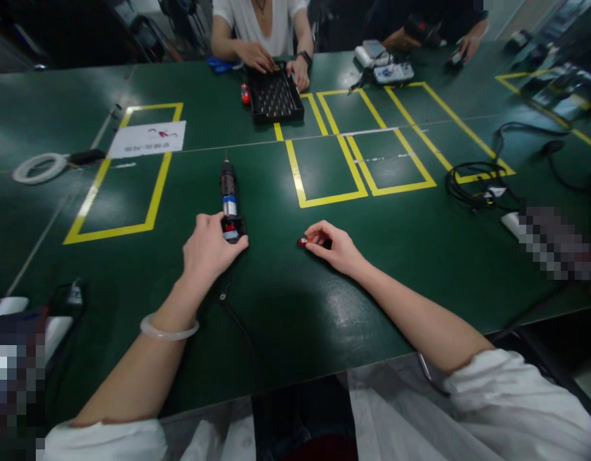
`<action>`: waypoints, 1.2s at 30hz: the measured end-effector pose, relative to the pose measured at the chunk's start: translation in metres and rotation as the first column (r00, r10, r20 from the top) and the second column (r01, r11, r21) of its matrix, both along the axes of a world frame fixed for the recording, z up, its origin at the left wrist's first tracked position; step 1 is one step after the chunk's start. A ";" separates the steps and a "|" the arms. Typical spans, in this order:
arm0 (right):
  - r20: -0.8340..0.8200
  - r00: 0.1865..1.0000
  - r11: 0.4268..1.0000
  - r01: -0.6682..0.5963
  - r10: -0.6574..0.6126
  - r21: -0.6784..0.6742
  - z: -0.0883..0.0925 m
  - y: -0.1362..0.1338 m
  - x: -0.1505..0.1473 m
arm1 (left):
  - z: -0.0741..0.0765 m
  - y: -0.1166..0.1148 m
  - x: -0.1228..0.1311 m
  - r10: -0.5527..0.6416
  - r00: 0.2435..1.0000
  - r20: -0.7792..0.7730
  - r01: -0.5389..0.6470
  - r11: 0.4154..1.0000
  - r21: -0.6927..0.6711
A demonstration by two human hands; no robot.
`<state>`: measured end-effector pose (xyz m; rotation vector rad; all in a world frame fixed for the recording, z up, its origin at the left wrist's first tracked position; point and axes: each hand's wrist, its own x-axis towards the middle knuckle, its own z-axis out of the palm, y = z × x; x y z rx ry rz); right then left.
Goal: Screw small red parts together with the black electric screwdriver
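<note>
A black electric screwdriver (228, 192) with a silver and blue band lies on the green table, its thin tip pointing away from me. My left hand (211, 246) grips its rear end between thumb and fingers, and a dark cord runs back from there toward the table's near edge. To the right, my right hand (334, 246) rests low over the tabletop, pinching a small red and orange object (303, 242). My fingers cover part of that object, so its kind cannot be made out.
Yellow tape rectangles (331, 198) mark the green table (271, 320). Opposite me, a person's hands (259, 57) work at a black tray (276, 96) with several small pieces. A paper sheet (148, 139) and a white coil (40, 169) lie left, coiled black cables (475, 186) right.
</note>
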<state>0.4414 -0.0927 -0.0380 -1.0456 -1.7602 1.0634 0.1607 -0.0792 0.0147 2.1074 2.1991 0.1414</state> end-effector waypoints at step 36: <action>0.178 0.979 0.979 0.062 -0.096 0.192 0.008 -0.007 0.002 | -0.018 -0.026 0.092 -0.365 0.928 0.074 0.354 0.926 0.134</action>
